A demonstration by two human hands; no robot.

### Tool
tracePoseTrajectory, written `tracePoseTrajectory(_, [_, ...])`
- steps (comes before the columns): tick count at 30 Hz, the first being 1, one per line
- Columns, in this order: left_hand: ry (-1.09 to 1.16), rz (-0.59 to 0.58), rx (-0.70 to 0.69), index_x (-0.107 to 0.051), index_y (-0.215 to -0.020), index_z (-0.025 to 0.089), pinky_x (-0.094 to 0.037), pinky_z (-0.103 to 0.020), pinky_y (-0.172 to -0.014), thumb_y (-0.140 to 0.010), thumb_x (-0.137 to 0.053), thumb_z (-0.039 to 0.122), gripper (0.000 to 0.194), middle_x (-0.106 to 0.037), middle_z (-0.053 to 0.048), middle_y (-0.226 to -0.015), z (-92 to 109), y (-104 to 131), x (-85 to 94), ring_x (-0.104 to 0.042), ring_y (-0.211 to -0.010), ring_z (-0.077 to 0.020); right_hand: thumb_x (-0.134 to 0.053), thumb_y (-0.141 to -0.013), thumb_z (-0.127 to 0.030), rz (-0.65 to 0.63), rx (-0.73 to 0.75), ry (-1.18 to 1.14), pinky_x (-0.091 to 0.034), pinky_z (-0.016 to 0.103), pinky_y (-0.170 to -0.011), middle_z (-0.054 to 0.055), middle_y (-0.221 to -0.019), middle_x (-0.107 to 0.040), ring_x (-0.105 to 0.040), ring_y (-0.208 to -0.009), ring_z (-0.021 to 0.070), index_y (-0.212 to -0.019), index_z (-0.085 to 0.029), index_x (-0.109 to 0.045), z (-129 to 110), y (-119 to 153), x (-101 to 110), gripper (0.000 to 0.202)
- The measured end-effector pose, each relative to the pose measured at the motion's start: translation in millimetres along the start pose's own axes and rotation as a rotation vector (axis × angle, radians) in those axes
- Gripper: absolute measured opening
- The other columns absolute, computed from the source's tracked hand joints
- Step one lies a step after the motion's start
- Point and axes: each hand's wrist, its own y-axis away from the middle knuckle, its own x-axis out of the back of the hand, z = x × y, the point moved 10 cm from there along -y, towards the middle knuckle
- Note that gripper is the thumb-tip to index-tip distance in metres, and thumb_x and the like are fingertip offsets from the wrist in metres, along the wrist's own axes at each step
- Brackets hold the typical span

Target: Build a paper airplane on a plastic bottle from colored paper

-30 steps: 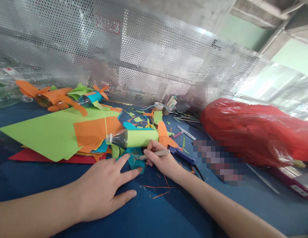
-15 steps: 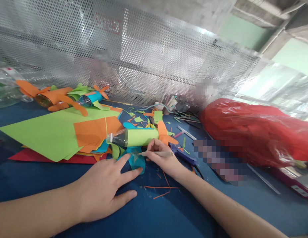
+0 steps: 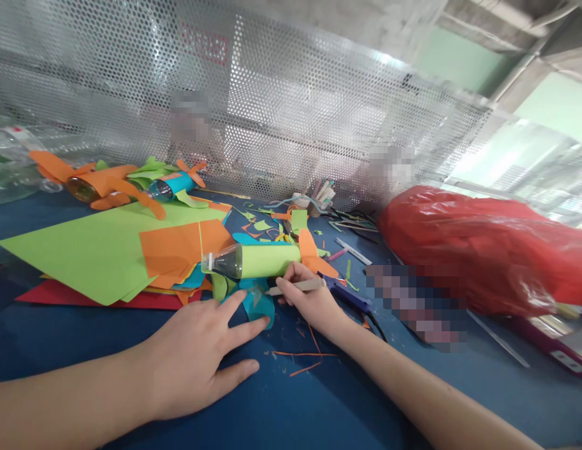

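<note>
My left hand (image 3: 201, 356) lies with its fingers spread, two fingertips resting on a blue paper shape (image 3: 260, 307). A pale pen (image 3: 302, 286) is pinched in my right hand (image 3: 312, 303), its tip pointing left at the upper part of that shape. Just beyond both hands lies a clear bottle (image 3: 227, 261) on its side, wrapped in light green paper (image 3: 269, 260). Orange paper fins (image 3: 309, 250) stick out at its right end.
Green sheets (image 3: 94, 244), orange paper (image 3: 178, 247) and red paper (image 3: 98, 299) lie left. A purple glue gun (image 3: 349, 295) and red plastic bag (image 3: 478, 244) are right. Paper-covered bottles (image 3: 173, 186) stand behind, before perforated metal (image 3: 291, 112).
My right hand and the pen have shifted slightly, with the pen's rear end a little higher. My left hand stays where it was.
</note>
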Motion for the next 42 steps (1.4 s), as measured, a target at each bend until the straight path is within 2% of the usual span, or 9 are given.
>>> tracePoseTrajectory(9, [-0.024, -0.022, 0.008, -0.047, -0.137, 0.039, -0.055, -0.051, -0.081, -0.093, -0.045, 0.051, 0.046, -0.049, -0.017, -0.141, -0.3, 0.0, -1.0, -0.067, -0.100, -0.0327, -0.058, -0.079, -0.028, 0.015, -0.013, 0.037, -0.044, 0.022, -0.050, -0.008, -0.053, -0.049, -0.058, -0.051, 0.0118, -0.064, -0.022, -0.043, -2.0, 1.5, 2.6, 0.022])
tracePoseTrajectory(18, [-0.013, -0.007, -0.002, -0.048, -0.137, 0.038, -0.055, -0.052, -0.080, -0.093, -0.045, 0.051, 0.046, -0.049, -0.019, -0.141, 0.4, 0.1, -1.0, -0.067, -0.099, -0.0339, -0.058, -0.079, -0.031, 0.004, -0.011, 0.013, -0.045, 0.024, -0.050, -0.009, -0.051, -0.045, -0.052, -0.046, 0.0107, -0.065, -0.023, -0.043, 1.6, 0.2, 0.7, 0.022])
tracePoseTrajectory(42, [-0.002, 0.000, -0.020, -0.048, -0.137, 0.038, -0.055, -0.053, -0.079, -0.094, -0.041, 0.051, 0.046, -0.049, -0.020, -0.141, -0.8, 0.2, -2.3, -0.067, -0.099, -0.0349, -0.057, -0.081, -0.029, -0.008, 0.006, 0.064, -0.043, 0.024, -0.052, -0.008, -0.051, -0.048, -0.053, -0.049, 0.0119, -0.065, -0.023, -0.043, -0.8, 0.5, 0.2, 0.022])
